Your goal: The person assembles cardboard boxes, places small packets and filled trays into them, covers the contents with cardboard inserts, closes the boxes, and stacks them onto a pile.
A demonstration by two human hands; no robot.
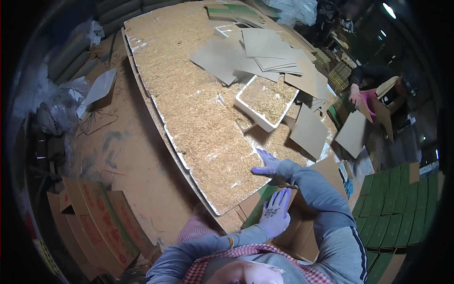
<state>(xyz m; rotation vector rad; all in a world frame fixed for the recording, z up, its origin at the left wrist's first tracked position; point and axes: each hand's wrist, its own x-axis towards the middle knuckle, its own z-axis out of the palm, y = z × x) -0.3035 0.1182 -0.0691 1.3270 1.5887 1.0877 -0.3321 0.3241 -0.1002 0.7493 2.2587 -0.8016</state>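
Note:
My left hand [275, 214], in a white and purple glove, lies with fingers stretched out on the edge of an open cardboard box [302, 227] in front of me. A green flap [257, 208] of the box shows beside it. My right hand [267, 164], gloved alike, reaches past the box with thumb and fingers apart. It rests at the corner of a shallow white tray filled with tan, flaky material [217, 156]; whether it touches the tray or the flakes I cannot tell. Neither hand holds anything.
A deeper white tub [257, 122] of the flakes stands on the table, with grey cardboard sheets [267, 45] behind it. Green cartons [397, 203] are stacked at the right, folded cartons [97, 222] at the lower left. A co-worker's gloved hand [354, 96] touches a box at the right.

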